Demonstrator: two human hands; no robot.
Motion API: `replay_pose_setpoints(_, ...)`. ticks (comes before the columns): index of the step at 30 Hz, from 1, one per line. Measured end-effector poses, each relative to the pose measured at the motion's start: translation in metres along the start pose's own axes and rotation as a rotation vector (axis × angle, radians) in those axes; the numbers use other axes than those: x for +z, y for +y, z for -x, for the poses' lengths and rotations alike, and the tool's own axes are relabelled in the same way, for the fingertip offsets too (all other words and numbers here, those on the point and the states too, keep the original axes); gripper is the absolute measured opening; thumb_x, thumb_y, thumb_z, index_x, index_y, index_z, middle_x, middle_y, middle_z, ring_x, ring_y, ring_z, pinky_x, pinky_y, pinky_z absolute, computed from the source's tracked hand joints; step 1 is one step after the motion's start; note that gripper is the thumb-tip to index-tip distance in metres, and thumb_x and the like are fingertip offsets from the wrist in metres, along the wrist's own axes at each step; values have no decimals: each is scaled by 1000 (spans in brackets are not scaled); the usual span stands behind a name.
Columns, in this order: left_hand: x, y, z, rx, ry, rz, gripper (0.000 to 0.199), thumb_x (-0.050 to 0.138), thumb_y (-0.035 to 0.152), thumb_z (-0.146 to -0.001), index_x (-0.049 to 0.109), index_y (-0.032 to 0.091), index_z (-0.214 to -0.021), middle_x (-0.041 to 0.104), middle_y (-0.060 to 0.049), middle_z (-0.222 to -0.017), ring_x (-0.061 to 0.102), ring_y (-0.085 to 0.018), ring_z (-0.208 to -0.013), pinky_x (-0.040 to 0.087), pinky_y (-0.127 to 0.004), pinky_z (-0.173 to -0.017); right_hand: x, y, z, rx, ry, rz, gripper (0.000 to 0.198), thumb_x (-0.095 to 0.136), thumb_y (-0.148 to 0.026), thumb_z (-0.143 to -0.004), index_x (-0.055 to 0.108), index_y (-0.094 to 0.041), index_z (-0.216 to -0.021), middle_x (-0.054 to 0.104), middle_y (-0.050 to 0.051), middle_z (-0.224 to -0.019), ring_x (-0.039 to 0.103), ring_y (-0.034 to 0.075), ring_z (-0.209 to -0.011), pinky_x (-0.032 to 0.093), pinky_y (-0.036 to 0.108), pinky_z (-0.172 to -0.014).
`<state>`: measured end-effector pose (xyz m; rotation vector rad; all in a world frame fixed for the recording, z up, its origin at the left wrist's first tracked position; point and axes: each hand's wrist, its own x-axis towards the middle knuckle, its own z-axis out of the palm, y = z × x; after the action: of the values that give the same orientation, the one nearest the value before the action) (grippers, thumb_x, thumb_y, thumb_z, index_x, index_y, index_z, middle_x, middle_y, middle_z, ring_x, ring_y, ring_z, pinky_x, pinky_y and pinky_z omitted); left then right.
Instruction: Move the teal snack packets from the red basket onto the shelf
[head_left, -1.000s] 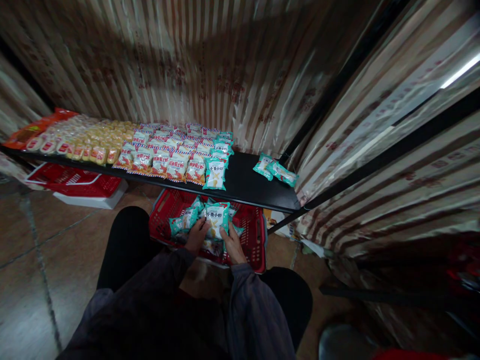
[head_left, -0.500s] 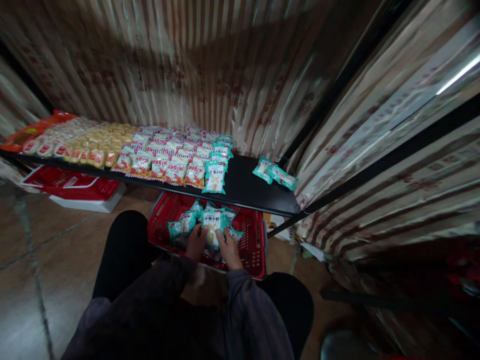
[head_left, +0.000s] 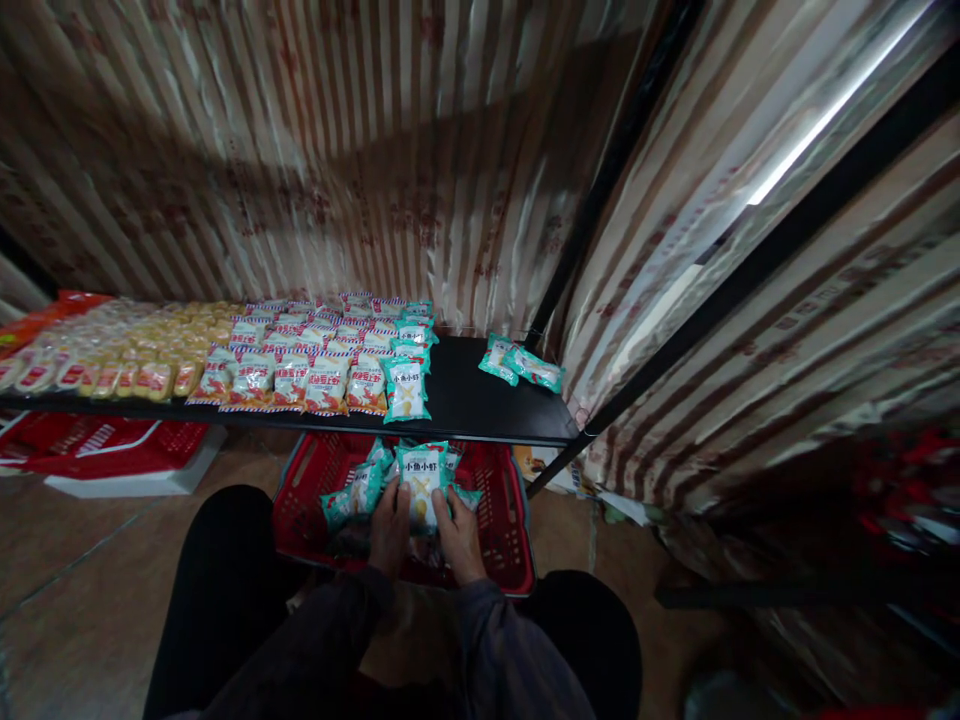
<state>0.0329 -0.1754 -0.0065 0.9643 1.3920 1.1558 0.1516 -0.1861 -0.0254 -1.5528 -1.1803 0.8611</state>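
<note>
The flat black shelf (head_left: 487, 412) and red perforated plastic basket (head_left: 511, 535) now sit lower in the frame, suggesting a head tilt. At lower centre, over the basket, the glossy teal-and-white packet (head_left: 421, 484) remains pinched at opposite edges by the left hand (head_left: 390, 525) and right hand (head_left: 460, 532), fingers closed; the hold appears unchanged.

Striped curtains (head_left: 337, 230) w/ reddish print behind & to R of blk shelf (head_left: 465, 395); bright light strip (head_left: 832, 112) upper R (rm otherwise dim); brown tiled floor (head_left: 90, 590) below.
</note>
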Motion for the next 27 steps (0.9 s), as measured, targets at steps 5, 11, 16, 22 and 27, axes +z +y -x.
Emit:
replay_pose_setpoints(5, 5, 5, -8, 31, -47, -77, 51, 49, 56, -81, 59, 15, -109, 68, -13, -107, 62, -26, -99, 48, -36, -87, -1, 0, -2, -3, 45, -38, 50, 50, -62, -82, 71, -17, -87, 71, 7, -79, 61, 21, -76, 50, 29, -68)
replay_pose_setpoints(11, 11, 4, -19, 42, -99, -69, 47, 54, 57, -79, 60, 17, -104, 69, -11, -104, 63, -24, -92, 50, -33, -81, 0, 8, -7, 36, 88, -119, 48, 49, -62, -83, 69, -18, -90, 70, 6, -84, 62, 22, -81, 50, 30, -71)
replay_pose_setpoints(16, 14, 6, -25, -30, -140, 23, 55, 57, 60, -75, 58, 17, -109, 69, -10, -105, 64, -24, -93, 51, -33, -79, 0, 16, -10, 75, 94, -160, 49, 50, -64, -82, 67, -18, -87, 70, 6, -83, 63, 22, -78, 50, 29, -66)
replay_pose_setpoints(22, 18, 21, -36, -45, -157, -16, 52, 55, 66, -72, 63, 18, -87, 68, -10, -97, 62, -23, -92, 48, -32, -79, 0, 17, -12, 84, 100, -152, 48, 51, -62, -81, 68, -18, -88, 71, 5, -81, 62, 21, -74, 49, 28, -63)
replay_pose_setpoints(27, 22, 24, -44, -27, -184, -68, 51, 52, 67, -73, 62, 18, -81, 66, -6, -83, 59, -20, -79, 47, -30, -71, -2, 17, -14, 75, 82, -154, 46, 51, -60, -82, 69, -18, -89, 71, 5, -79, 62, 21, -70, 50, 28, -62)
